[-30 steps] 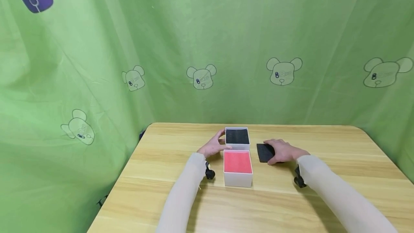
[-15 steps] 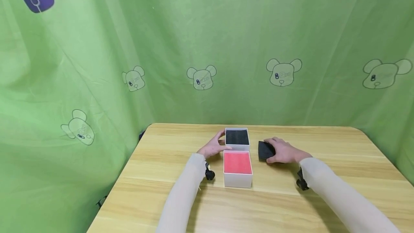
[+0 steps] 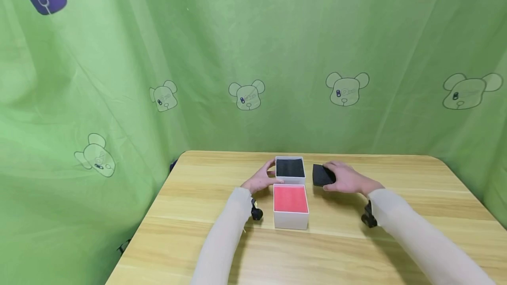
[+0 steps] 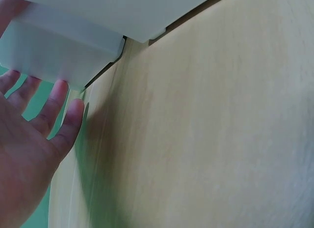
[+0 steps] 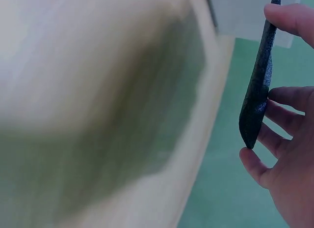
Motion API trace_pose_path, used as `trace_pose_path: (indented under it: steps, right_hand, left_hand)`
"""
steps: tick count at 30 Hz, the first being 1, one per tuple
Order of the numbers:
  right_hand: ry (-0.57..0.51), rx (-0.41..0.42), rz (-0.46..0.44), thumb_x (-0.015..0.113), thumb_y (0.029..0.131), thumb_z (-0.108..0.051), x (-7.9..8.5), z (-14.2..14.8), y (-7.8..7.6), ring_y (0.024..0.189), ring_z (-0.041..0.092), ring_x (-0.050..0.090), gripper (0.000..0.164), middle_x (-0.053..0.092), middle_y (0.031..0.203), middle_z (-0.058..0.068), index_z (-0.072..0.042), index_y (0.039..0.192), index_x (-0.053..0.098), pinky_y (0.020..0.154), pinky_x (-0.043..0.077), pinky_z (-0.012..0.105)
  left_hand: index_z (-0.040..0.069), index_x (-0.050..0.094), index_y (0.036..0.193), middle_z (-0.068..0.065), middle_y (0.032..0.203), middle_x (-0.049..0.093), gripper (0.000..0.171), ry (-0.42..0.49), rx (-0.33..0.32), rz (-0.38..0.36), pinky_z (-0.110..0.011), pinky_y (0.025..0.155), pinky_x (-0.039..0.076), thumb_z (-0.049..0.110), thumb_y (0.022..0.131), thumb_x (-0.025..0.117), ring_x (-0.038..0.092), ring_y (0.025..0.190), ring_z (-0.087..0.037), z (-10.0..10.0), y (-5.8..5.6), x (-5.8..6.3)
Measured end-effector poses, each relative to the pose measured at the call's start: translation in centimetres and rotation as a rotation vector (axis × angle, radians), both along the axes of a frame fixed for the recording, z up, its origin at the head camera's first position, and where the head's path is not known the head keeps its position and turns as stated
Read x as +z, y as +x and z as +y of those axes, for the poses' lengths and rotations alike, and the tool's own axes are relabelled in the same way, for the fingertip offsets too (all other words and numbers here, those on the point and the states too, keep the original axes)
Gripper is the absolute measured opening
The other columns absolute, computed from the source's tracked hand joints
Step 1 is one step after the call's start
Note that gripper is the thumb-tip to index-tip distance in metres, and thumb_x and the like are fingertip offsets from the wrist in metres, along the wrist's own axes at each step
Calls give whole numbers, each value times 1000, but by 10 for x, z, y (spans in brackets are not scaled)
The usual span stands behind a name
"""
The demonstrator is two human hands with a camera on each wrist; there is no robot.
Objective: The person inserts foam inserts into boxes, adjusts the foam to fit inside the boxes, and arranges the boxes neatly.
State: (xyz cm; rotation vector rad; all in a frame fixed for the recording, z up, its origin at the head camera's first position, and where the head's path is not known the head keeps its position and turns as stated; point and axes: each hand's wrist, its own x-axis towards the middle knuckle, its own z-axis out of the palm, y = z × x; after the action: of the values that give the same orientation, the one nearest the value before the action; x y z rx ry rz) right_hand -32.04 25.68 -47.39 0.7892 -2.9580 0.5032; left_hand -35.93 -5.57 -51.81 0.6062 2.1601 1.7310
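Observation:
My left hand (image 3: 261, 179) holds the left end of a white box (image 3: 291, 180), thumb at its front and fingers at its back. Inside that box lies a black square pad (image 3: 290, 167). In the left wrist view the fingertips (image 4: 60, 88) touch the box's pale wall (image 4: 59, 43). Just in front stands a second white box (image 3: 291, 220) with a red pad (image 3: 291, 199) in it. My right hand (image 3: 346, 179) pinches a thin, rough black pad (image 3: 323, 175) by its edges, raised above the table to the right of the boxes. The right wrist view shows this pad edge-on, slightly bent.
Both boxes stand on a wooden table (image 3: 190, 214), one behind the other. A green patterned curtain (image 3: 293, 122) hangs behind the table and on the left. A small black camera (image 3: 257, 213) sits on the left wrist, another (image 3: 369, 220) on the right.
My right hand has lifted the black pad off the table, tilted it and moved it slightly toward the back. The left hand and both boxes have stayed in place.

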Motion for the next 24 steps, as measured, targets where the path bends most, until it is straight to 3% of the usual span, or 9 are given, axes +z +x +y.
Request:
trace_pose_path:
  steps: [5,10,18,24]
  right_hand:
    - [-20,16,18,74,76,-38,15,-6,0,120,46,42,82,43,134,29,7,136,42,97,36,60]
    - [-31,31,17,73,76,-40,26,-11,0,119,45,43,83,42,134,27,5,138,40,95,38,60]
    - [-88,47,21,73,77,-37,37,-20,-4,111,37,47,79,46,130,22,1,139,41,88,44,55]
    - [-98,52,7,73,77,-35,42,-31,-10,114,36,45,79,45,131,21,0,140,40,90,43,55]
  left_hand:
    - [12,18,151,-9,150,28,94,14,-19,29,-38,102,39,14,78,78,44,126,-27,-2,2,1]
    - [13,16,152,-8,151,27,95,-23,-2,-5,-39,104,37,13,79,77,41,129,-28,-1,2,1]
    - [13,17,152,-10,151,27,93,-39,15,-3,-40,104,37,9,80,76,40,129,-31,2,2,1]
    - [14,16,152,-9,152,26,93,-53,17,-2,-40,104,36,10,80,76,39,130,-31,-1,2,4]
